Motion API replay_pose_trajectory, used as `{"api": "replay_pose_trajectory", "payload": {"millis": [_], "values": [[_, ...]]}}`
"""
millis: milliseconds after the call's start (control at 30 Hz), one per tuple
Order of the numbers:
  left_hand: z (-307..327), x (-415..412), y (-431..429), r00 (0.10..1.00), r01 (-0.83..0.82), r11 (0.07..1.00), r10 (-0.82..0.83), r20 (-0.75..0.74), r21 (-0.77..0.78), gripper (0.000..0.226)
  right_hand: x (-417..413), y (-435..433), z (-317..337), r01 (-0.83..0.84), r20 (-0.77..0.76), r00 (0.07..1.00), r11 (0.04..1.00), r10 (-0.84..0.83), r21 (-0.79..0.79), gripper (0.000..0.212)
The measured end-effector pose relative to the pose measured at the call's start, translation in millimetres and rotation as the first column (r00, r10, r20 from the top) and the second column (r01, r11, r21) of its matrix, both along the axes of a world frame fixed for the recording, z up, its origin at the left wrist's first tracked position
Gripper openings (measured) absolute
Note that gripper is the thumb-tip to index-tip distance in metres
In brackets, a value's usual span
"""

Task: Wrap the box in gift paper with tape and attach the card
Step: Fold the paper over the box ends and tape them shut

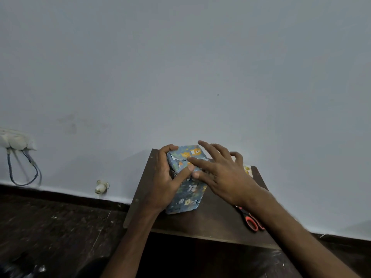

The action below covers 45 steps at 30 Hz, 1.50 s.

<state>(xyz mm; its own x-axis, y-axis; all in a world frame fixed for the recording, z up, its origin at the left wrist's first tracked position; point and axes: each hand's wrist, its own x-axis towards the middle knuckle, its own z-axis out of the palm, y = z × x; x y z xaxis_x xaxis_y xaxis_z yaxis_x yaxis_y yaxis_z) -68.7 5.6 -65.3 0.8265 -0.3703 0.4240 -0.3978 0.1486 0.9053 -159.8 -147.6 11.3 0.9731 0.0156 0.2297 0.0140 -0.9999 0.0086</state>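
A box covered in blue gift paper with cartoon animals [187, 194] lies on a small dark wooden table [210, 223]. My left hand [167, 177] grips the box's far left edge, fingers curled over the top corner and thumb pressing the paper on its upper face. My right hand [218, 173] lies over the box's right side with fingers spread and straight, the index finger pressing the paper near my left thumb. The paper's near end sticks out loose past the box. No tape or card is visible.
Scissors with orange-red handles [252, 221] lie at the table's right edge, partly under my right forearm. A scrap of patterned paper [248, 170] shows behind my right hand. A wall socket with cables [18, 145] hangs at the left above a dark floor.
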Motion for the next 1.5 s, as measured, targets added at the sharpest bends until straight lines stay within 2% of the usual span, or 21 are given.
{"api": "replay_pose_trajectory", "payload": {"millis": [67, 167, 300, 500, 567, 633, 700, 767, 800, 867, 933, 1033, 1133, 1333, 1500], "values": [[-2, 2, 2, 1.000, 0.022, 1.000, -0.022, 0.003, -0.003, 0.069, 1, -2, 5, -0.009, 0.074, 0.997, 0.992, 0.000, 0.126, 0.068], [-5, 9, 8, 0.998, 0.008, 0.998, -0.013, 0.064, 0.070, 0.081, -5, -13, 2, 0.029, 0.107, 0.991, 0.908, -0.081, 0.417, 0.075], [0, 14, 13, 0.987, -0.028, 0.996, 0.015, 0.157, 0.082, 0.086, -19, -28, -23, 0.061, 0.079, 0.988, 0.807, -0.132, 0.588, 0.084], [11, 4, 7, 0.911, -0.096, 0.989, 0.040, 0.410, 0.117, 0.097, -49, -51, -77, 0.129, 0.097, 0.958, 0.709, -0.269, 0.693, 0.074], [8, 3, 1, 0.883, -0.062, 0.991, 0.000, 0.470, 0.116, 0.095, -54, -54, -92, 0.126, 0.061, 0.956, 0.593, -0.286, 0.795, 0.068], [7, 1, -3, 0.858, -0.046, 0.987, -0.040, 0.512, 0.155, 0.097, -57, -51, -100, 0.060, 0.062, 0.959, 0.412, -0.276, 0.909, 0.058], [6, -3, -7, 0.830, -0.063, 0.974, -0.071, 0.554, 0.219, 0.097, -53, -43, -103, -0.005, 0.072, 0.967, 0.264, -0.243, 0.964, 0.059], [2, -2, -11, 0.797, -0.070, 0.956, -0.117, 0.592, 0.283, 0.092, -42, -34, -103, -0.073, 0.112, 0.971, 0.185, -0.212, 0.980, 0.066], [-2, -1, -14, 0.790, -0.054, 0.949, -0.150, 0.595, 0.310, 0.088, -36, -30, -104, -0.102, 0.141, 0.964, 0.179, -0.223, 0.978, 0.069], [-9, 0, -18, 0.789, -0.014, 0.937, -0.204, 0.580, 0.348, 0.081, -27, -25, -110, -0.129, 0.198, 0.943, 0.252, -0.267, 0.959, 0.072], [-13, -2, -18, 0.796, 0.015, 0.924, -0.242, 0.555, 0.381, 0.075, -22, -24, -117, -0.126, 0.229, 0.918, 0.312, -0.323, 0.942, 0.067], [-14, -10, -14, 0.794, 0.024, 0.903, -0.278, 0.540, 0.429, 0.066, -19, -25, -129, -0.083, 0.214, 0.897, 0.329, -0.386, 0.941, 0.056], [-17, -12, -12, 0.748, -0.027, 0.887, -0.289, 0.598, 0.462, 0.061, -18, -26, -136, -0.037, 0.189, 0.905, 0.374, -0.380, 0.927, 0.052], [-37, -2, -11, 0.717, -0.183, 0.833, -0.250, 0.650, 0.523, 0.060, -12, -26, -142, 0.055, 0.157, 0.914, 0.496, -0.375, 0.866, 0.055], [-42, -1, -8, 0.675, -0.233, 0.805, -0.271, 0.686, 0.546, 0.034, -13, -27, -141, 0.096, 0.115, 0.917, 0.491, -0.382, 0.866, 0.060]]}}
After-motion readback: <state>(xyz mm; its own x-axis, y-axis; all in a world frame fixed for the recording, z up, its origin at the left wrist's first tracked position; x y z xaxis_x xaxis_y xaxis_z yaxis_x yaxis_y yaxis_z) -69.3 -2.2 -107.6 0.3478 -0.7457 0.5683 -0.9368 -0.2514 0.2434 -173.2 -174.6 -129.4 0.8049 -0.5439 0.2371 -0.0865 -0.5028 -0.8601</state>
